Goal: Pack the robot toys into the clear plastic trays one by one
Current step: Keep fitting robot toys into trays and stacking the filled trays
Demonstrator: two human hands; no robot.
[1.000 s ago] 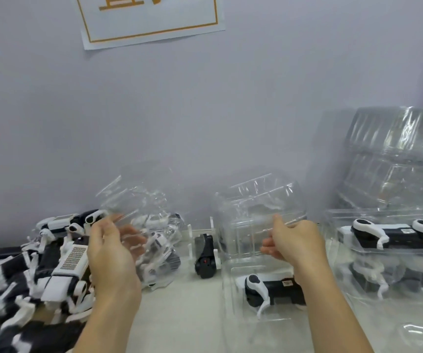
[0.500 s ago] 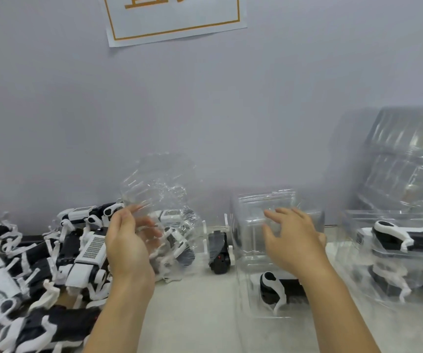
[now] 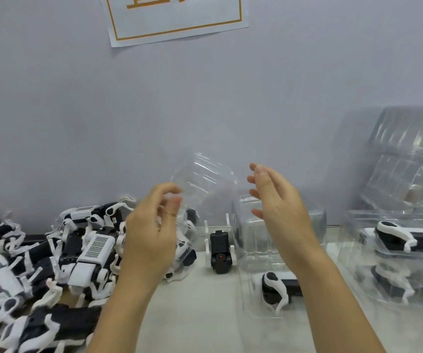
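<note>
Head view. The left hand (image 3: 151, 240) is raised at about 7 o'clock from the frame's centre, its fingers and thumb curled and pinching the lower left edge of a clear plastic tray (image 3: 205, 179), which is held up in the air in front of the wall, tilted and blurred. The right hand (image 3: 279, 202) is lifted at about 5 o'clock from centre, fingers straight and loosely spread, grasping nothing; its fingertips (image 3: 255, 168) sit just beside the right edge of the lifted tray, and whether they touch it I cannot tell.

Below the right wrist, at 5 o'clock, a closed clear tray (image 3: 253, 250) stands on the table (image 3: 200, 314) with a black-and-white robot toy (image 3: 274, 286) lying inside its lower part. Between the two hands, at 6 o'clock, a single robot toy (image 3: 219, 248) stands on the table, just left of that tray. At 8 o'clock a loose heap of robot toys (image 3: 52, 263) covers the left side of the table, reaching the wall. At 4 o'clock packed trays (image 3: 396, 240) with toys inside are stacked, and behind them at 3 o'clock rises a pile of empty clear trays (image 3: 409, 159). At 12 o'clock a paper sign (image 3: 177, 19) with an orange border hangs on the wall.
</note>
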